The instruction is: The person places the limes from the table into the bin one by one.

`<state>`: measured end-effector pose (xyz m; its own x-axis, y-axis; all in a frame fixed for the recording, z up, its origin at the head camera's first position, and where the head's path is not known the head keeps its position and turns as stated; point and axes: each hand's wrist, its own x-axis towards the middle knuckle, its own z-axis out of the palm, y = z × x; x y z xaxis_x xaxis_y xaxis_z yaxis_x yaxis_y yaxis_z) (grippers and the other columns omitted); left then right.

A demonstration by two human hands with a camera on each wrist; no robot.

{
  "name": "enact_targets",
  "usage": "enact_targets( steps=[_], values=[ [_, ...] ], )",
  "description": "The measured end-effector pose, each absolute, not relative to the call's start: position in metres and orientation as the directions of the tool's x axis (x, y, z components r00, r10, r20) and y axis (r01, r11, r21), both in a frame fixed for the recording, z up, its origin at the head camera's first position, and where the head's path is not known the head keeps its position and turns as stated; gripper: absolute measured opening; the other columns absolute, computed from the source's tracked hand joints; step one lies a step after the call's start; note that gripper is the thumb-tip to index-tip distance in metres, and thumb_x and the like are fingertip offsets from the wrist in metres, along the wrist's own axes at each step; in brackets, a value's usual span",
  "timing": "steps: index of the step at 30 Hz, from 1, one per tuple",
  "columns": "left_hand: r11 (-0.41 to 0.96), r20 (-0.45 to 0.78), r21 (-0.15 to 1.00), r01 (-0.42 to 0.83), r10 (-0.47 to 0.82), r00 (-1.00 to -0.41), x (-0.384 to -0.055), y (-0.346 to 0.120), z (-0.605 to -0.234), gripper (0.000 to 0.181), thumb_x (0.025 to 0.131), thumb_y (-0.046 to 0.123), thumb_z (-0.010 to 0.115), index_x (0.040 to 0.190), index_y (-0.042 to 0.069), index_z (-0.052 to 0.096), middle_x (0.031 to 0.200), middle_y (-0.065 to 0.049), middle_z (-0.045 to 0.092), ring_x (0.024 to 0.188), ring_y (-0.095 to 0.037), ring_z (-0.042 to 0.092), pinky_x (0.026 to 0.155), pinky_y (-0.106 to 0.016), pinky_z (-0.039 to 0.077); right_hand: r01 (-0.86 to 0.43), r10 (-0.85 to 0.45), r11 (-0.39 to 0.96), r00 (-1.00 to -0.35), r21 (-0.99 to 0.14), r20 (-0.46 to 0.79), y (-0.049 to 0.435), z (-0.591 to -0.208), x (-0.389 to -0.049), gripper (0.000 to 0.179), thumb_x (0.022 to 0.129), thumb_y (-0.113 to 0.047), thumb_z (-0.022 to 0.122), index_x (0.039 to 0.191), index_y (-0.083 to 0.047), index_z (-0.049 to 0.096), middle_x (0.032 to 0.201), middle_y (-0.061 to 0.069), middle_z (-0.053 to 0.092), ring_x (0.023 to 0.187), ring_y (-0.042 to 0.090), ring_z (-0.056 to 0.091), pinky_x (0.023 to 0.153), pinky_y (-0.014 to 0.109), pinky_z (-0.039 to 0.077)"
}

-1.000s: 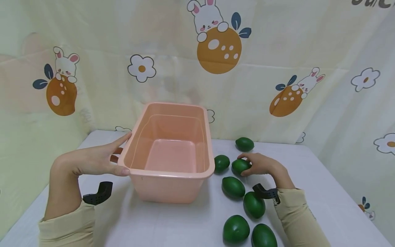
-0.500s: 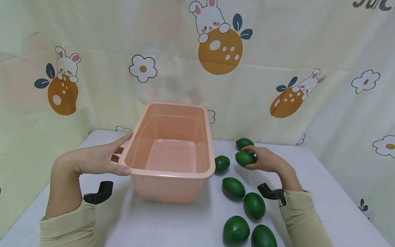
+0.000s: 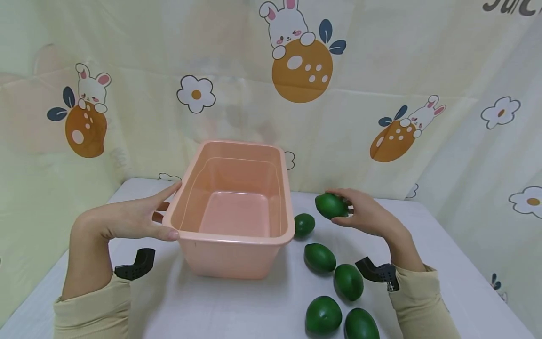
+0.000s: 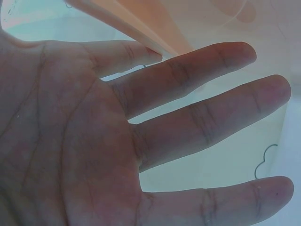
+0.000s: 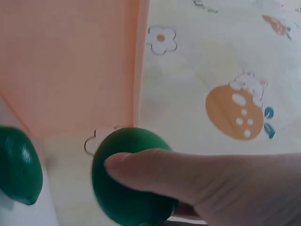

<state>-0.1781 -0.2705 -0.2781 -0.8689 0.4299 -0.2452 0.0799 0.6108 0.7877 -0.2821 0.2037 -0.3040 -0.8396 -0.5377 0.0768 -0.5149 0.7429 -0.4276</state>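
Note:
My right hand (image 3: 369, 214) holds a glossy dark green lime (image 3: 330, 206) between thumb and fingers, raised above the back right of the table. In the right wrist view the thumb lies across that lime (image 5: 134, 207), beside the bin's wall (image 5: 70, 61). A pink plastic bin (image 3: 237, 240) stands at the centre with nothing inside. Against its left side rests my left hand (image 3: 131, 219), thumb at the near corner of the rim and a finger reaching further along it. The left wrist view shows this hand's palm (image 4: 66, 136) bare, with straight, spread fingers.
Right of the bin, several more limes lie on the white table (image 3: 203, 310): one close by its wall (image 3: 304, 225), another (image 3: 320, 257) nearer me, the rest toward the front edge. A patterned curtain (image 3: 237, 113) hangs behind the table.
My right hand has lifted its lime off the table, moving back and then slightly left. The farthest lime is now hidden behind the held one. My left hand stays put.

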Motion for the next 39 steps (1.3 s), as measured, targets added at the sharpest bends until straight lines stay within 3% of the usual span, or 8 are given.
enact_targets(
  steps=[12,18,25,33,39],
  values=[
    [0.627,-0.257,0.776,0.068,0.412,-0.874,-0.178,-0.27,-0.277,0.107,0.082,0.038,0.072,0.152,0.032,-0.009,0.147,-0.016,0.036,0.131,-0.032,0.042,0.101,-0.047,0.043,-0.553,-0.473,0.637,-0.831,-0.538,0.294,0.183,-0.283,-0.257,0.071,0.081,-0.017,0.076,0.143,-0.013,0.042,0.134,0.014,0.05,0.115,0.035,0.054,0.09,0.052,0.049],
    [0.627,-0.252,0.776,0.074,0.415,-0.874,-0.178,-0.27,-0.277,0.107,0.082,0.038,0.072,0.152,0.033,-0.009,0.147,-0.015,0.036,0.131,-0.031,0.043,0.101,-0.047,0.043,-0.588,-0.434,0.586,-0.809,-0.558,0.396,0.171,-0.276,-0.241,0.075,0.078,-0.013,0.079,0.143,-0.019,0.043,0.128,0.011,0.053,0.117,0.031,0.055,0.086,0.04,0.052],
    [0.627,-0.254,0.776,0.072,0.415,-0.874,-0.178,-0.27,-0.277,0.106,0.082,0.038,0.072,0.152,0.034,-0.009,0.146,-0.015,0.036,0.132,-0.032,0.042,0.101,-0.048,0.042,-0.65,-0.436,0.512,-0.76,-0.562,0.482,0.157,-0.274,-0.225,0.078,0.073,-0.01,0.082,0.141,-0.018,0.044,0.125,0.007,0.057,0.107,0.019,0.062,0.083,0.02,0.053],
    [0.622,-0.255,0.78,0.069,0.417,-0.872,-0.178,-0.269,-0.276,0.107,0.082,0.037,0.072,0.152,0.033,-0.009,0.146,-0.015,0.036,0.132,-0.032,0.041,0.102,-0.049,0.042,-0.647,-0.473,0.472,-0.759,-0.599,0.447,0.145,-0.277,-0.213,0.07,0.073,-0.012,0.082,0.131,-0.012,0.044,0.122,0.01,0.061,0.103,0.024,0.066,0.082,0.035,0.056],
    [0.612,-0.246,0.787,0.076,0.425,-0.871,-0.178,-0.27,-0.277,0.107,0.082,0.036,0.072,0.152,0.032,-0.009,0.145,-0.014,0.037,0.131,-0.031,0.042,0.101,-0.048,0.043,-0.67,-0.511,0.409,-0.731,-0.62,0.453,0.133,-0.283,-0.209,0.065,0.072,-0.013,0.083,0.128,-0.012,0.051,0.122,0.007,0.059,0.104,0.023,0.065,0.082,0.03,0.055]
  ],
)
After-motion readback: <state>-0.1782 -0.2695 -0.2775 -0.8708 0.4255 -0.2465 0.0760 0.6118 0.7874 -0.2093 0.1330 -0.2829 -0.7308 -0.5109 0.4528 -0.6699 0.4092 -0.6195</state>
